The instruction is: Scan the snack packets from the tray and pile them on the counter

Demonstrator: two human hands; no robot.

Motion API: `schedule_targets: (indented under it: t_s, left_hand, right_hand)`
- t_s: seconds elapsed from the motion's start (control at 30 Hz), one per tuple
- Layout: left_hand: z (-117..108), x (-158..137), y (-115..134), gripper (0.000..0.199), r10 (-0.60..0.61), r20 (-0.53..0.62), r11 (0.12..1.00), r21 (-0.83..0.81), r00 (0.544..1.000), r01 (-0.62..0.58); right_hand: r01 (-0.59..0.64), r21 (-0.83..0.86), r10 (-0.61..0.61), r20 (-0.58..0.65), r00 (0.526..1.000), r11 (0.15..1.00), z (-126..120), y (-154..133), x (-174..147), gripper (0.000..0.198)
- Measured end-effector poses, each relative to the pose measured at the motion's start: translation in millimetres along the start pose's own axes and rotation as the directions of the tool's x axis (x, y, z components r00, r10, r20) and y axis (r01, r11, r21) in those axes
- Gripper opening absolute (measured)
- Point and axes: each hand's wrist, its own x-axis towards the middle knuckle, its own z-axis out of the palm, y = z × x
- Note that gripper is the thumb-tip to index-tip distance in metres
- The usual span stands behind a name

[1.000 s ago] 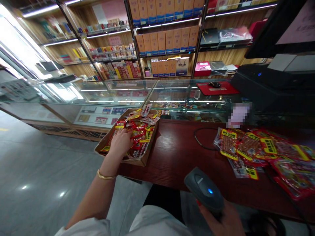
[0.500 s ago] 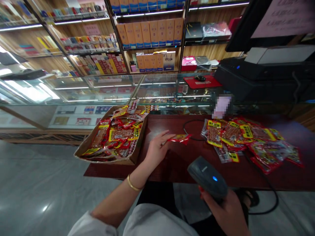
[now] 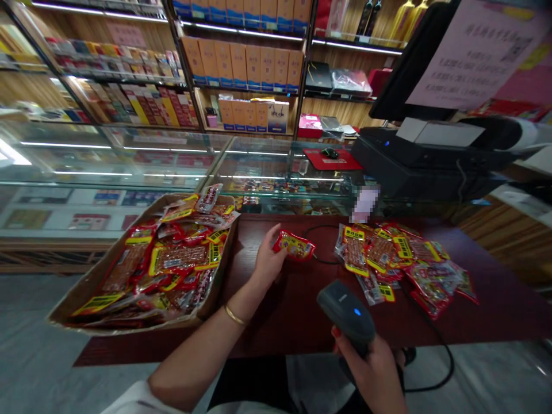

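While my left hand (image 3: 267, 263) pinches one red packet (image 3: 298, 247), my right hand (image 3: 376, 368) grips a scanner (image 3: 340, 302)

If the red packet is the clock's centre, the cardboard box (image 3: 86, 287) sits at nine, filled with loose packets (image 3: 179, 259) in red and yellow, one poking up at its far rim. A second ago my left hand was down among them; now it is out over the dark red counter (image 3: 267, 328). Toward eleven, the glass case (image 3: 254, 145) holds small goods too blurred to name. My left thumb and fingers press the red packet's left end; half a second ago it was nearly edge-on to me, and now its printed face shows. Between four and five, my right hand stays wrapped round the scanner, blue light (image 3: 357, 312) lit. At three, a heap of packets (image 3: 383, 253) lies on the counter, looking unchanged.
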Motion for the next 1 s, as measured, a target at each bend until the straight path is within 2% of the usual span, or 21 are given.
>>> schedule_targets:
  t_s: [0.07, 0.17, 0.23, 0.4, 0.57, 0.73, 0.87, 1.0]
  left_hand:
    - [3.7, -1.7, -3.2, 0.072, -0.079, 0.022, 0.992, -0.099, 0.997, 0.081]
    - [6.4, -3.1, -3.6, 0.054, -0.252, 0.106, 0.944, -0.192, 0.962, 0.269]
    - [5.1, -2.4, 0.1, 0.042, -0.296, 0.122, 0.926, -0.207, 0.947, 0.316]
    - [2.8, 0.3, 12.3, 0.033, -0.339, 0.124, 0.904, -0.233, 0.933, 0.359]
    - [5.3, 2.0, 10.9, 0.026, -0.393, 0.127, 0.877, -0.248, 0.911, 0.412]
    - [3.9, 4.8, 7.5, 0.027, -0.394, 0.101, 0.876, -0.259, 0.913, 0.407]
    - [4.6, 4.3, 7.8, 0.027, -0.383, 0.106, 0.881, -0.259, 0.918, 0.397]
    - [6.9, 2.7, 7.1, 0.026, -0.372, 0.111, 0.887, -0.252, 0.922, 0.388]
  right_hand:
    - [-0.009, 0.004, 0.009, 0.033, 0.999, 1.0, 6.1, -2.2, 3.5, 0.044]
    - [0.028, -0.009, -0.027, 0.039, 0.999, 1.0, 11.6, -6.3, 6.0, 0.042]
    - [0.03, -0.017, -0.03, 0.016, 0.999, 0.999, 12.5, -7.1, 5.5, 0.041]
    - [0.042, -0.116, -0.041, 0.004, 0.999, 0.992, 3.6, -5.1, 0.2, 0.039]
    - [0.147, -0.252, -0.133, 0.074, 0.988, 0.956, -13.9, -7.2, -12.3, 0.033]
    - [0.222, -0.299, -0.187, 0.142, 0.972, 0.928, -28.1, -5.7, -26.9, 0.032]
    - [0.229, -0.326, -0.177, 0.183, 0.967, 0.917, -31.7, 0.7, -33.3, 0.03]
    - [0.2, -0.361, -0.161, 0.134, 0.978, 0.911, -30.9, 4.4, -35.4, 0.033]
